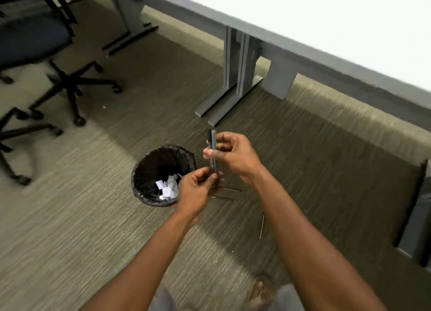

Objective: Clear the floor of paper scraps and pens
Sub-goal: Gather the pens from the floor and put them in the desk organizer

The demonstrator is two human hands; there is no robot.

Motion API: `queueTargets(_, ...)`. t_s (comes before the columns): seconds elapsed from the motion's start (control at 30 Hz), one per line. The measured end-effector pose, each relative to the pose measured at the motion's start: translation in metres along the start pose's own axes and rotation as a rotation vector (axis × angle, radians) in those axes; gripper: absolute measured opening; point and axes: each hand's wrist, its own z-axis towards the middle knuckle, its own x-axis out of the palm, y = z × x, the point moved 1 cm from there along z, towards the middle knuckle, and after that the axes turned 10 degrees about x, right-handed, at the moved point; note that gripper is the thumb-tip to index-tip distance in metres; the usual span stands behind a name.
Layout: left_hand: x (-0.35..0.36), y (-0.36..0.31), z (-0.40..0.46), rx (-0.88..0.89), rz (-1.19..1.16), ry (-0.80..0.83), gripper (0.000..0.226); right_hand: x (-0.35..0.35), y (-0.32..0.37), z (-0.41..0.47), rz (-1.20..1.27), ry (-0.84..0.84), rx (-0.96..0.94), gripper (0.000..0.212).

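Black-lined bin [140, 182], white scraps [168, 189], striped olive carpet [81, 217]

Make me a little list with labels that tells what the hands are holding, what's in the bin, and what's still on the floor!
left hand: left hand pinches the lower end of the pens
right hand: right hand holds the pens higher up
held things: dark pens, standing upright, at least two
bin: round bin with black liner, on the carpet beside the hands
in the bin: white paper scraps
still on the floor: two thin pens below the hands, another pen farther right
elsewhere: a tiny white scrap near the chair wheels
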Motion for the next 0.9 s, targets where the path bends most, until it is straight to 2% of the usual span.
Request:
queueTargets(0.2,0.028,-0.207,-0.053,-0.025,-0.02,0.027,0.017,-0.007,0.189,-0.1,0.103,-0.009,-0.065,0.042)
queueTargets(0.37,0.047,-0.319,-0.071,-0.015,-0.057,0.089,0.02,-0.023,0.289,-0.151,0.154,0.005,-0.176,0.041)
queueTargets(0.53,0.052,-0.366,-0.06,0.043,-0.065,0.037,0.022,-0.034,0.336,-0.158,0.171,0.04,-0.173,0.037)
queueTargets(0.67,0.046,-0.385,-0.026,0.019,-0.079,0.057,0.021,-0.037,0.36,-0.134,0.106,0.067,-0.177,0.032)
queueTargets(0.8,0.042,-0.401,0.035,0.043,-0.018,0.153,0.021,-0.038,0.386,-0.091,0.107,-0.024,-0.206,0.027)
queueTargets(0.9,0.042,-0.416,0.096,0.084,0.051,0.237,0.023,-0.043,0.409,-0.049,0.088,-0.161,-0.218,0.023)
